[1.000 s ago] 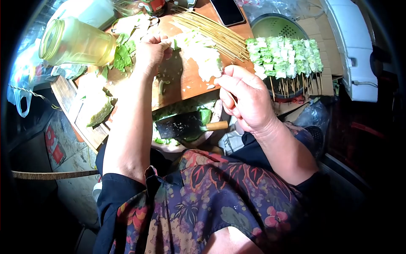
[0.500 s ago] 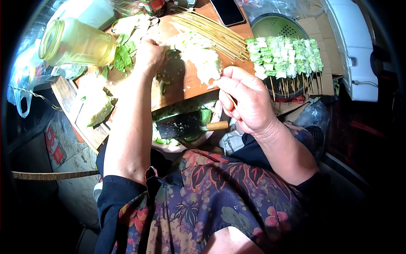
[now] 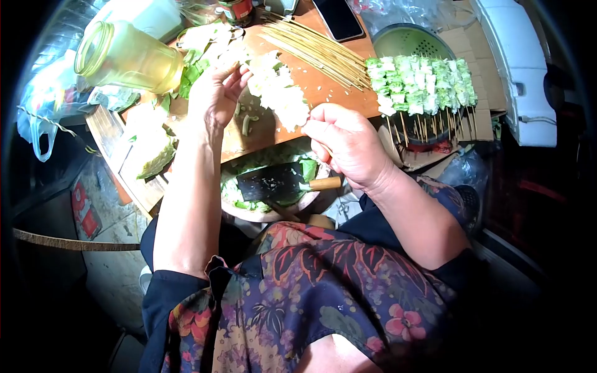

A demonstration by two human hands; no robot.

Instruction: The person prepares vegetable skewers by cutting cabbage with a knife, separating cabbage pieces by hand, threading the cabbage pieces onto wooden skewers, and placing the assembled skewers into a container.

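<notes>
Between my hands, a row of pale cabbage pieces (image 3: 280, 93) runs over the orange-brown board (image 3: 323, 90), threaded on a skewer that they mostly hide. My right hand (image 3: 348, 140) pinches the skewer at the row's lower right end. My left hand (image 3: 221, 93) is near the upper left end of the row, fingers curled; glare hides what its fingertips touch. Bare skewers (image 3: 317, 50) lie in a bundle behind. Finished cabbage skewers (image 3: 423, 84) rest side by side on a metal strainer (image 3: 413, 40) at the right.
A glass jar (image 3: 130, 59) leans at the left, above a cabbage chunk (image 3: 155, 152). Below the board's front edge, a cleaver (image 3: 270, 183) lies across a bowl (image 3: 264, 216) of cabbage. A phone (image 3: 339, 18) and a dark-lidded jar (image 3: 236, 9) are at the back.
My left hand has turned, showing more of its palm and fingers. My right hand and the cabbage row have shifted slightly left. The view has also moved a little.
</notes>
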